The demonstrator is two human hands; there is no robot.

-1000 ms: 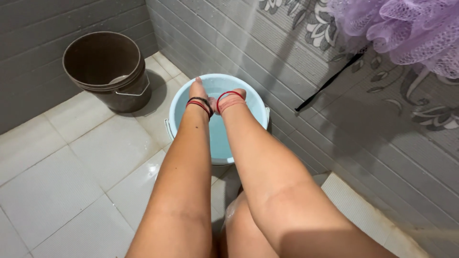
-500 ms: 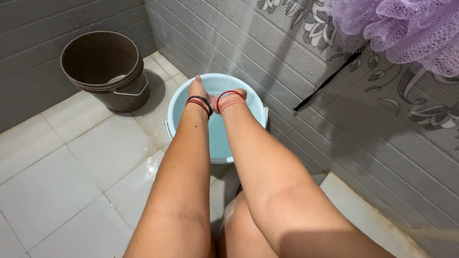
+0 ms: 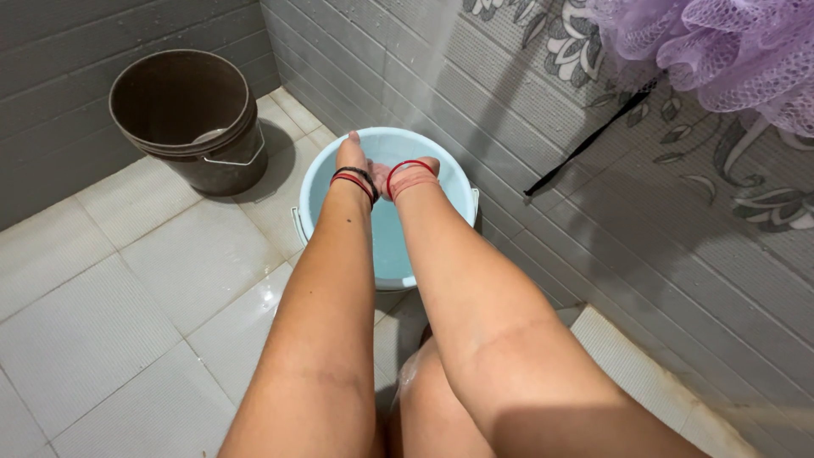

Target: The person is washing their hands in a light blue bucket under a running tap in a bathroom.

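Both my arms reach forward and down into a light blue bucket (image 3: 310,182) that stands on the tiled floor against the wall. My left hand (image 3: 350,153) is inside the rim, with black and red bands at its wrist. My right hand (image 3: 417,169) lies right beside it and touches it, a red bangle around the wrist. The fingers of both hands point down into the bucket and are hidden, so nothing held can be seen. The bucket's pale blue inside (image 3: 386,242) shows between my forearms.
A dark brown bucket (image 3: 182,102) with a metal handle stands in the corner at the left. A purple mesh sponge (image 3: 729,51) hangs at the top right above a black cord (image 3: 585,144) on the patterned wall. My knee (image 3: 424,399) is below my arms.
The view has shifted slightly. My hands stay together inside the blue bucket with no clear movement.
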